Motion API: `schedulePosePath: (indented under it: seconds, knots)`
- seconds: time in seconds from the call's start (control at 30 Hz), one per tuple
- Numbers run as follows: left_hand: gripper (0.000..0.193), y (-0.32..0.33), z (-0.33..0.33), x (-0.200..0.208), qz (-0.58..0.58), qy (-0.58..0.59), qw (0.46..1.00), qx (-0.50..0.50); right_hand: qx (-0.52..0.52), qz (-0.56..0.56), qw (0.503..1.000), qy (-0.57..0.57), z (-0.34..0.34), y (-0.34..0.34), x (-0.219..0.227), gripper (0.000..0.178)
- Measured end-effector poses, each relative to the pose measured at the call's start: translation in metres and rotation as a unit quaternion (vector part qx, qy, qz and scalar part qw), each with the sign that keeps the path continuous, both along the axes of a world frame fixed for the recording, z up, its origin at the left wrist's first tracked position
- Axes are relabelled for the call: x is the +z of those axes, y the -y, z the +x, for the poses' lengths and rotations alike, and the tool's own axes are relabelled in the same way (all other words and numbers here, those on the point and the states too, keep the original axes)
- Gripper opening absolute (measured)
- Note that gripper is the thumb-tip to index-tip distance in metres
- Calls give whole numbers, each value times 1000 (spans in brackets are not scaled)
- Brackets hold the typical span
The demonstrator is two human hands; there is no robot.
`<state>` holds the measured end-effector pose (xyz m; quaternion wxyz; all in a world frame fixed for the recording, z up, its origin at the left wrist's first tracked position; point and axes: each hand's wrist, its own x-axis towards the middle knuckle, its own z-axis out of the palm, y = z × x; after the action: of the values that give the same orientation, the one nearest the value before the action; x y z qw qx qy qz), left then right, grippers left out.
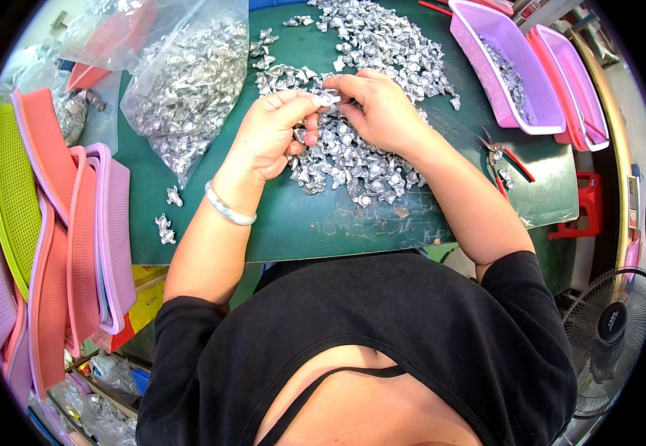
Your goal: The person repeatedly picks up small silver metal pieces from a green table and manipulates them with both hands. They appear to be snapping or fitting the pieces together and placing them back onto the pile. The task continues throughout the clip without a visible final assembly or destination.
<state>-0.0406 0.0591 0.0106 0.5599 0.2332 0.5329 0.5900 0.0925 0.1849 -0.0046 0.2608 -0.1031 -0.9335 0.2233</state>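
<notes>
Between the fingertips of both hands is a small silver metal casting (329,99). My left hand (275,128), with a pale bangle on its wrist, pinches it from the left, and a second casting (300,135) shows by its curled lower fingers. My right hand (384,111) closes thumb and fingers on the other side of the piece. Below and behind the hands, a loose pile of castings (360,167) covers the middle of the green tabletop (278,230). Part of the pile is hidden under my hands.
At the left stands a clear bag (185,97) full of castings, with two loose castings (165,229) near it. Red-handled pliers (503,157) lie at the right, below a purple basket (542,111) of parts. Stacked colored baskets (55,163) flank the table; a fan (609,327) stands lower right.
</notes>
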Motion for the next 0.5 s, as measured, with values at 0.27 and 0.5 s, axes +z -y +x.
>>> schedulePosePath:
  seconds: [0.27, 0.5]
  knots:
    - [17, 1, -6, 0, -3, 120, 993, -11, -14, -85, 996, -19, 1, -2, 0, 31]
    - [16, 0, -9, -4, 0, 146, 989, -16, -13, -217, 975, -50, 4, -3, 1, 31]
